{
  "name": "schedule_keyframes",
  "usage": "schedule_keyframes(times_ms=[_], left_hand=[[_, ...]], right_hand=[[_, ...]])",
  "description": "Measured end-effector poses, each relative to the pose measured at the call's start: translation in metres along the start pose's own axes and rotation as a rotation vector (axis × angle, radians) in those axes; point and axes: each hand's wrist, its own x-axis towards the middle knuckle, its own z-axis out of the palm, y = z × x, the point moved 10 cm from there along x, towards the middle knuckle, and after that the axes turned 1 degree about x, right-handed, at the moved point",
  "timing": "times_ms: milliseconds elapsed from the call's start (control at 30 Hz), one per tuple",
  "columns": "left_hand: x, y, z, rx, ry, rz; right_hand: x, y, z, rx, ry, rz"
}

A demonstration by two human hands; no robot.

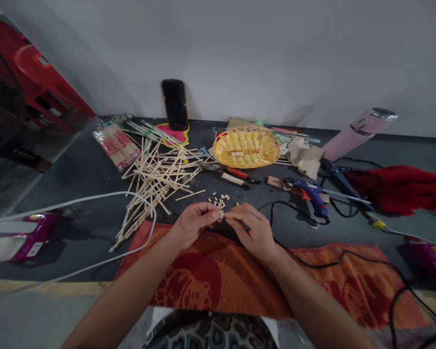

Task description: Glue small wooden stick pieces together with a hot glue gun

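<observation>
My left hand [198,222] pinches a small cluster of short wooden stick pieces [221,214] between thumb and forefinger. My right hand [252,228] meets it from the other side, its fingertips closed at the same cluster. Whether the right fingers hold a separate piece is too small to tell. Just beyond the fingertips, several loose cut pieces [223,198] are scattered on the dark table. A heap of long thin wooden sticks [160,174] lies to the left. Farther back, pliers [236,180] with red and white handles rest in front of a yellow woven basket [247,137] holding a few pieces.
A blue glue gun [310,190] lies at right, its black cord [312,265] crossing an orange towel [189,276]. A white cable [94,198] loops at left. A phone [175,104] leans on the wall. A pink flask [359,133] and red cloth [403,188] are at right.
</observation>
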Motion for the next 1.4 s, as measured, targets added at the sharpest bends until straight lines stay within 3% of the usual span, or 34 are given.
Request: schedule_keyframes(times_ms=[1100,1400], left_hand=[[0.002,-0.001,-0.0027,-0.058,-0.007,-0.001],[0.0001,-0.0065,0.0002,-0.069,-0.036,-0.04]], right_hand=[[-0.003,-0.0035,-0.0006,-0.03,0.012,-0.092],[-0.0013,0.0047,-0.0038,0.049,0.027,0.042]])
